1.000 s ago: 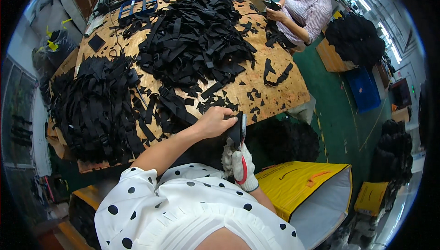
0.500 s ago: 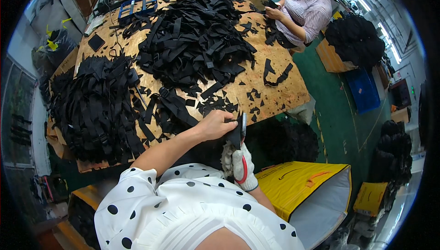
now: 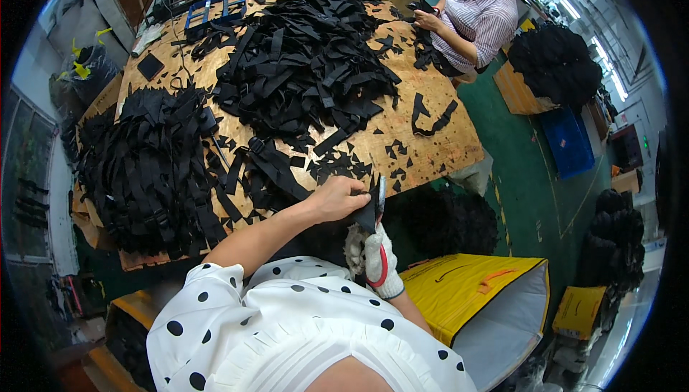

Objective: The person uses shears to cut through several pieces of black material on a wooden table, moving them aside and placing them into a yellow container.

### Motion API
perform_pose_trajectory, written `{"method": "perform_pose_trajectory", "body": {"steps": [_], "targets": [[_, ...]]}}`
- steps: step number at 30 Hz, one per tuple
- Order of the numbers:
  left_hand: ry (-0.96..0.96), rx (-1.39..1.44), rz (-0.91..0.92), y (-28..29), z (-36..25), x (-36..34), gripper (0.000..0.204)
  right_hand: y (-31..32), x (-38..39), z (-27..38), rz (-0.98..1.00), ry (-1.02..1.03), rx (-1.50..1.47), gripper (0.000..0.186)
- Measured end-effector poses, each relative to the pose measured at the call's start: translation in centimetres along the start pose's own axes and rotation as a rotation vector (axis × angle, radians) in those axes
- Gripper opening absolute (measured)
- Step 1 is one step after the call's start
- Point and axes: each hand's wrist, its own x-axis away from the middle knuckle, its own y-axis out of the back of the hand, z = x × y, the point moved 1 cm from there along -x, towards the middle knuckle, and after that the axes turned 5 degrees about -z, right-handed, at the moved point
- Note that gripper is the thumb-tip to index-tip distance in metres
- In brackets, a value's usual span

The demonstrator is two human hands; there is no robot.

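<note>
My left hand (image 3: 339, 199), bare, has its fingers closed on a piece of black strap (image 3: 367, 212) at the table's front edge. Just below it, my right hand (image 3: 377, 263), in a white knit glove, grips red-handled scissors (image 3: 380, 185); their metal blade points up along the strap's right side. Around them on the wooden table (image 3: 445, 141) lie small triangular black offcuts (image 3: 398, 150), a bundle of long straps with buckles (image 3: 143, 176) at the left and a large heap of black strap pieces (image 3: 287, 62) in the middle.
A co-worker (image 3: 477, 26) in a striped shirt handles dark pieces at the table's right. A blue tray (image 3: 214, 15) and dark phone (image 3: 150, 67) lie farther back. An open yellow bag (image 3: 466, 284) is at my right; a cardboard box (image 3: 520, 94) and blue bin (image 3: 567, 141) stand beyond.
My left hand has shifted slightly down toward me since a second ago, still on the strap. The co-worker's hands have moved a little.
</note>
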Motion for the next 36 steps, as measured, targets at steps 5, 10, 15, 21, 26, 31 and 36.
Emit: {"method": "perform_pose_trajectory", "body": {"steps": [5,10,15,21,26,31,36], "targets": [[0.048,-0.005,0.030,0.1,-0.3,-0.1,0.027,0.6,-0.3,-1.6,0.049,-0.047,0.043,0.061],[0.036,-0.012,0.028,-0.3,0.7,-0.1,0.027,0.7,-0.5,-2.6,0.005,0.094,0.050,0.057],[0.085,-0.009,0.048,-0.4,0.8,-0.1,0.026,0.0,-0.2,-0.8,-0.038,0.083,-0.001,0.059],[0.055,0.022,0.023,-0.5,0.8,-0.1,0.027,-0.2,0.2,-0.2,-0.001,-0.061,-0.088,0.061],[0.061,0.046,0.022,-0.4,0.9,-0.1,0.026,0.4,-0.5,-2.3,-0.019,0.039,-0.047,0.062],[0.085,0.085,0.035,-0.1,0.6,0.1,0.026,1.0,-0.4,-2.0,0.018,-0.002,0.030,0.060],[0.127,0.085,0.056,-0.2,0.9,-0.1,0.024,0.7,-0.4,-1.9,0.010,0.099,0.076,0.061]]}}
